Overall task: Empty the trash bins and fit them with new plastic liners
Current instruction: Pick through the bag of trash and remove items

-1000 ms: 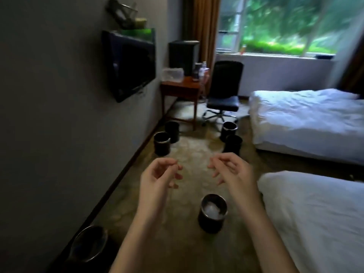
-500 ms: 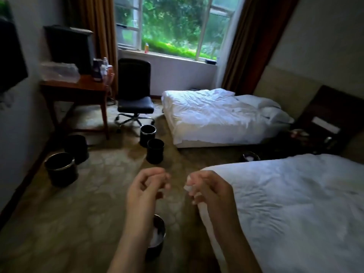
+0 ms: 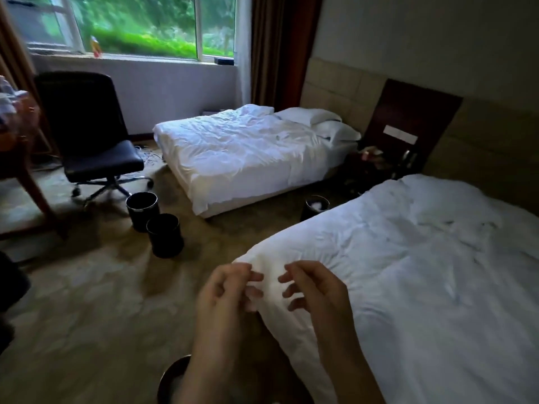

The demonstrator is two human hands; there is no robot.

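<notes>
My left hand (image 3: 230, 287) and my right hand (image 3: 316, 287) are raised side by side in front of the near bed's corner. Their fingers are loosely curled, fingertips facing each other a little apart, and I see nothing in them. Under my forearms at the bottom edge stands a black bin (image 3: 167, 377) with something white inside, mostly hidden. Two more black bins (image 3: 140, 220) (image 3: 166, 243) stand together on the carpet by the chair. A further black bin (image 3: 309, 212) holding white trash sits between the two beds.
A near bed (image 3: 423, 272) with white bedding fills the right side, and a far bed (image 3: 248, 153) lies under the window. A black office chair (image 3: 96, 158) and a wooden desk (image 3: 26, 182) stand at the left. A dark nightstand (image 3: 379, 167) sits between the beds.
The view has swung right, from the wall and television to the beds. My hands stay raised together in front of me. The bin with white contents now lies under my forearms.
</notes>
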